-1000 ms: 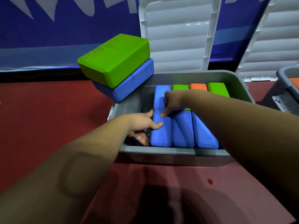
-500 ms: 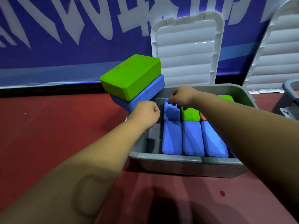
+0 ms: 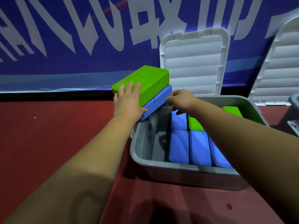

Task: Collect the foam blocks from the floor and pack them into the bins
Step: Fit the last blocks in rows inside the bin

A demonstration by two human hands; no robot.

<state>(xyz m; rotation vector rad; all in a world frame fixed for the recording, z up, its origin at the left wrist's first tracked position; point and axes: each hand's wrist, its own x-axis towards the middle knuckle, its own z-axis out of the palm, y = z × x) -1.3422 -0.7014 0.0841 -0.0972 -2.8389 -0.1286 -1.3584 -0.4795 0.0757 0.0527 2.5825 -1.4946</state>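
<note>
A green foam block (image 3: 150,78) lies on a blue foam block (image 3: 157,101), both tilted against the far left corner of the grey bin (image 3: 161,164). My left hand (image 3: 127,101) rests on the green block's near corner with straight fingers, its thumb against the blue block's edge. With curled fingers, my right hand (image 3: 181,100) holds the blue block's right end above the bin's corner. Inside the bin stand several blue blocks (image 3: 179,146) and two green ones (image 3: 195,123); my right arm hides more. A gap runs along the bin's left wall.
The bin's white lid (image 3: 194,62) stands open against the blue banner wall. A second white lid (image 3: 278,70) and the edge of another grey bin (image 3: 294,101) are at the right. Red floor (image 3: 56,135) spreads to the left and in front.
Both hands have left the blocks inside the bin and reached up and left to the stacked pair. The left hand went from a fist to flat on the green block.
</note>
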